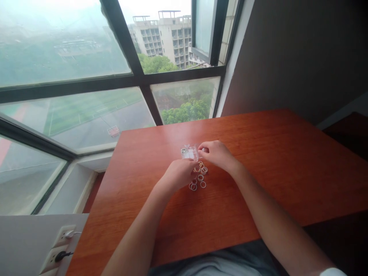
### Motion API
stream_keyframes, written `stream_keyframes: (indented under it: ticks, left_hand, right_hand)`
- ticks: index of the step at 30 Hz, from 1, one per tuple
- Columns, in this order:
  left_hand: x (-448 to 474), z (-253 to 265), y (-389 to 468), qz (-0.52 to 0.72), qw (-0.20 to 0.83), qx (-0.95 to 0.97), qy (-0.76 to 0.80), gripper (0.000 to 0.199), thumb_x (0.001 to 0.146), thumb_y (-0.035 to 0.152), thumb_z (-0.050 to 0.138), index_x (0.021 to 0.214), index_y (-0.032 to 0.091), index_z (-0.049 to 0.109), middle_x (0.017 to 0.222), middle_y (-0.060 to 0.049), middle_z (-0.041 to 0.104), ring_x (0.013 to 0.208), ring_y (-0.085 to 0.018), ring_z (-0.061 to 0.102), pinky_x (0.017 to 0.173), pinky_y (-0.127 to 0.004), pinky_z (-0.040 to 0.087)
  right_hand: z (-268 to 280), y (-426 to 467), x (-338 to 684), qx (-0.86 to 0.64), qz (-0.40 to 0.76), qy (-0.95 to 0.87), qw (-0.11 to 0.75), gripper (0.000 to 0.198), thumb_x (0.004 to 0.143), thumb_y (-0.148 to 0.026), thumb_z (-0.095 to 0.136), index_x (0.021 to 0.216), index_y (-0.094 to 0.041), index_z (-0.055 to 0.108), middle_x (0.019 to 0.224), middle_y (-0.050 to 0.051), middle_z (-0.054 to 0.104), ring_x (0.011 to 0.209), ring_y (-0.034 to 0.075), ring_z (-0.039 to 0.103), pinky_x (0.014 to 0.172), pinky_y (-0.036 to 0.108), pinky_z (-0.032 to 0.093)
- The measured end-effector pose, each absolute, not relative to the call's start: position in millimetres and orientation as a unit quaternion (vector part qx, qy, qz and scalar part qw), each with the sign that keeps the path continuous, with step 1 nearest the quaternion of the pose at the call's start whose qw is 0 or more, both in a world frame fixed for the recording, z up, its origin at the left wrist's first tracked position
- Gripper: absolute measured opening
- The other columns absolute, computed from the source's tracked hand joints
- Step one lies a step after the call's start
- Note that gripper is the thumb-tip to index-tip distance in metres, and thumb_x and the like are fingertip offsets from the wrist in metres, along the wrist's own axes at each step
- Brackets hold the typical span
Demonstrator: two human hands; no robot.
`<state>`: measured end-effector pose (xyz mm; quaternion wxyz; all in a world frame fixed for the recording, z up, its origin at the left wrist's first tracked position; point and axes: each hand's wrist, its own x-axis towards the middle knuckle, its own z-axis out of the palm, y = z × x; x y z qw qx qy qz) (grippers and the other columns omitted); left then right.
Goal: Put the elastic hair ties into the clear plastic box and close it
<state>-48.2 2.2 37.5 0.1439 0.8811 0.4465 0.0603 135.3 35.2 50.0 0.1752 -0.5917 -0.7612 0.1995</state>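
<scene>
A small clear plastic box (pixel 189 154) sits on the table with several small rings (pixel 184 150) in its left part. At its right edge is my right hand (pixel 216 152), thumb and forefinger closed together on the box's side. My left hand (pixel 181 171) is in front of the box, palm down, its fingers curled in beside a group of loose rings (pixel 200 177). These rings are thin, pale or silvery, some overlapping, and they lie flat on the wood. What the left fingertips pinch is too small and partly hidden to make out.
The reddish-brown wooden table (pixel 129 191) reaches to a dark-framed window (pixel 140 79) at the back and left. A grey wall (pixel 287 57) rises at the right. Plugs sit in a wall socket (pixel 61 245) at the lower left.
</scene>
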Motion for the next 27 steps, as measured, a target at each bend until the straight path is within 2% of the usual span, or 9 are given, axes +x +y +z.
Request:
stream_keyframes:
  ticks: [7,14,18,27]
  left_hand:
    - [-42.5,33.6,-0.1,0.051,0.139,0.888,0.434,0.010,0.079,0.017,0.056,0.073,0.022,0.061,0.074,-0.003,0.066,0.059,-0.016,0.054,0.053,-0.027,0.026]
    - [-52.2,41.8,3.7,0.020,0.124,0.872,0.473,0.011,0.078,0.016,0.054,0.076,0.022,0.063,0.077,-0.003,0.067,0.062,-0.016,0.056,0.056,-0.026,0.031]
    - [-48.9,43.8,1.8,-0.004,0.107,0.886,0.452,0.009,0.082,0.021,0.054,0.083,0.023,0.062,0.084,-0.002,0.068,0.068,-0.016,0.059,0.057,-0.025,0.034]
    - [-37.4,35.8,-1.6,-0.019,0.081,0.905,0.418,0.016,0.088,0.022,0.048,0.083,0.019,0.062,0.089,-0.004,0.069,0.067,-0.017,0.063,0.052,-0.026,0.032]
  right_hand:
    - [47.5,35.7,135.3,-0.593,0.192,-0.761,0.180,0.022,0.083,-0.032,0.056,0.090,-0.025,0.075,0.080,0.001,0.073,0.071,0.015,0.061,0.062,0.023,0.037]
    - [48.2,36.0,136.0,-0.589,0.196,-0.762,0.187,0.021,0.083,-0.031,0.056,0.088,-0.024,0.075,0.078,0.001,0.073,0.069,0.014,0.061,0.061,0.023,0.037]
    - [46.5,36.0,136.1,-0.586,0.197,-0.761,0.196,0.020,0.082,-0.030,0.056,0.087,-0.025,0.075,0.076,0.001,0.072,0.069,0.014,0.061,0.062,0.023,0.038]
    - [46.5,36.1,135.5,-0.584,0.195,-0.766,0.184,0.020,0.083,-0.030,0.056,0.088,-0.024,0.074,0.079,0.001,0.073,0.070,0.014,0.062,0.063,0.023,0.038]
